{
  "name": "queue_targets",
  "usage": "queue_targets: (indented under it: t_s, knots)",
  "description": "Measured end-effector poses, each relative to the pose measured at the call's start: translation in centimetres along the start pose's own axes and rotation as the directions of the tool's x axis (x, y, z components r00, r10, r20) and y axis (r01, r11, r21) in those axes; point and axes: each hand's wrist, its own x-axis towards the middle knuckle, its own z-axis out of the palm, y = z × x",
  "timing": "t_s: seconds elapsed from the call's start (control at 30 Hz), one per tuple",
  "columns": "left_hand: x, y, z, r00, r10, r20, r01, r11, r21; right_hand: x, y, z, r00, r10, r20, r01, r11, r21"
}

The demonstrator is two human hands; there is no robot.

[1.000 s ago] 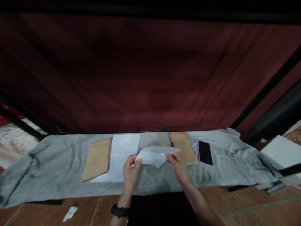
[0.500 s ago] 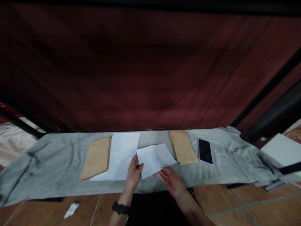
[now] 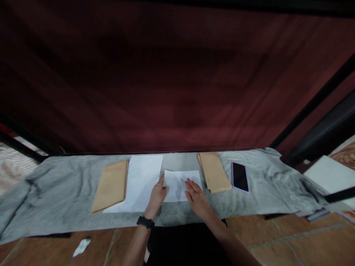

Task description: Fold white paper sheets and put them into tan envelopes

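A white sheet of paper (image 3: 176, 186), apparently folded, lies on the grey cloth in front of me. My left hand (image 3: 158, 194) pinches its left edge, thumb on the near side; the other fingertips are partly hidden. Over the sheet's right half my right hand (image 3: 197, 199) lies with fingers outstretched, palm down. Left of my left hand is a larger stack of white paper (image 3: 144, 177), partly covered by brown envelopes (image 3: 111, 186). More brown envelopes (image 3: 215, 171) rest just right of the sheet.
A phone (image 3: 240, 177) lies right of the envelopes. The grey cloth (image 3: 69, 184) covers the long narrow surface, with a dark red panel (image 3: 177, 92) rising behind it. Crumpled white paper (image 3: 81, 247) is on the tiled floor (image 3: 94, 236). A white board-like object (image 3: 332, 175) sits far right.
The sheet, tilted and lifted before, now lies flat and straighter. My right hand has moved from under its near edge to on top of it. My left hand stays at the left edge.
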Motion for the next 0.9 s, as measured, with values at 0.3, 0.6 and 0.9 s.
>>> queue_targets:
  t_s: [0.3,0.6,0.9]
  knots:
    - [-4.8,-0.5,5.5,0.882,0.345,0.322,-0.458,0.791,0.406,-0.5,2.0,2.8,0.99,-0.127,0.067,0.143,0.907,-0.396]
    - [-4.2,-2.9,6.4,0.91,0.283,0.303,-0.408,0.741,0.534,-0.8,2.3,2.6,0.993,-0.111,-0.027,0.091,0.91,-0.404]
    - [-4.4,-4.2,4.5,0.941,0.311,0.136,-0.331,0.757,0.564,-2.4,3.3,2.6,0.977,0.052,-0.207,-0.125,0.925,-0.358]
